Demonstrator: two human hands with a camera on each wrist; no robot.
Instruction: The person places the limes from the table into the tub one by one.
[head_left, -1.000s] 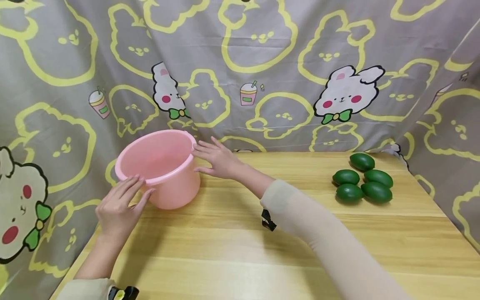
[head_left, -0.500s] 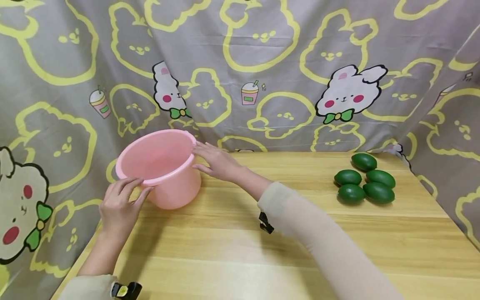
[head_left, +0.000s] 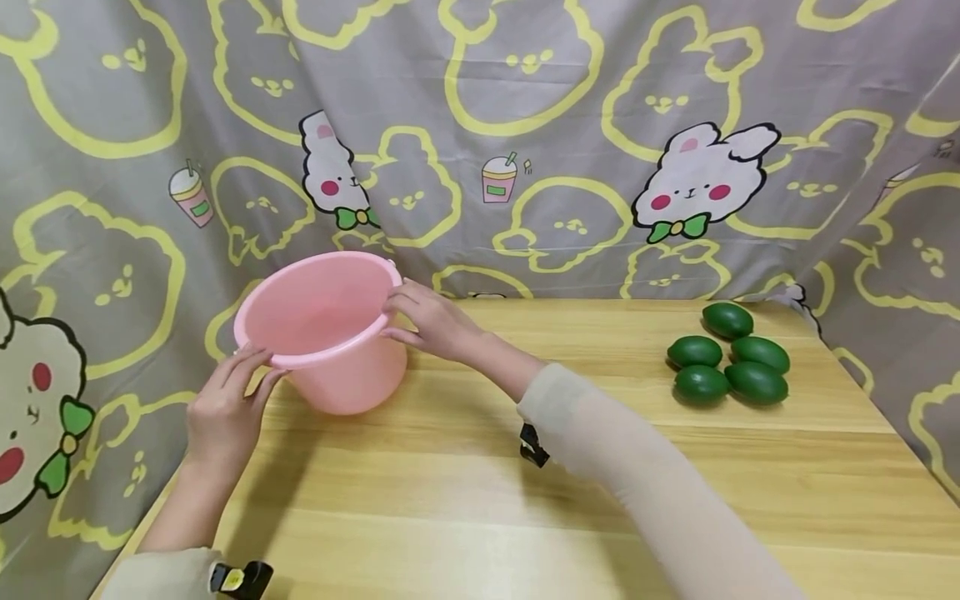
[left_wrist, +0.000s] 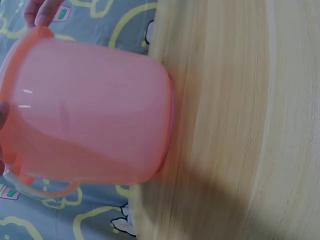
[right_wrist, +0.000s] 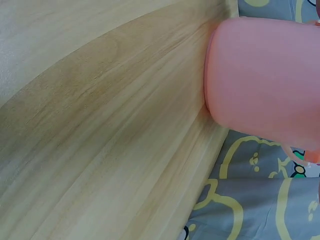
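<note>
A pink plastic bucket (head_left: 348, 379) stands at the left of the wooden table, its open mouth tipped toward the head view. My left hand (head_left: 222, 417) grips the near left of the rim, fingers over the edge and thumb outside below it. On the right side of the rim, my right hand (head_left: 438, 325) pinches the edge with its fingertips inside and thumb against the outer wall. The bucket (left_wrist: 95, 110) fills much of the left wrist view, with its curved handle (left_wrist: 52, 192) hanging along the side. In the right wrist view the bucket (right_wrist: 265, 80) shows its smooth outer wall.
Several dark green, lime-like fruits (head_left: 757, 383) lie grouped at the right of the table (head_left: 465, 492). A grey curtain (head_left: 420, 83) with yellow outlines and rabbit prints hangs behind and at both sides. Black wrist devices show below both sleeves.
My left hand's fingers have bent over the rim, and the right fingers have settled on it. The bucket has shifted slightly to the right. The fruits stay in place.
</note>
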